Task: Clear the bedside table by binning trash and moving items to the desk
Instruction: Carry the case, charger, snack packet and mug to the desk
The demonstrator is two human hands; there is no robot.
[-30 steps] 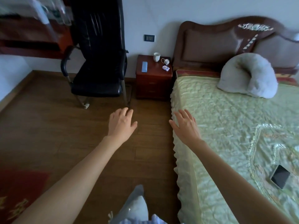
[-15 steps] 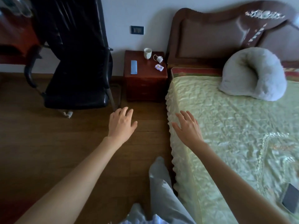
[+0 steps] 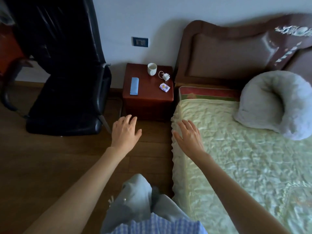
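A dark red wooden bedside table stands against the wall between a chair and the bed. On its top lie a flat blue case at the left, a white cup at the back, a white charger with its cord and a small purple packet at the right. My left hand hovers open over the floor just in front of the table. My right hand is open over the bed's edge, holding nothing.
A black office chair stands left of the table. The bed with a pale green cover, a grey pillow and a brown headboard fills the right. A desk corner shows at far left. Wooden floor lies between.
I have walked closer to the bedside table, which now looks larger and nearer. Both hands stay stretched forward and open; the phone on the bed has left the view.
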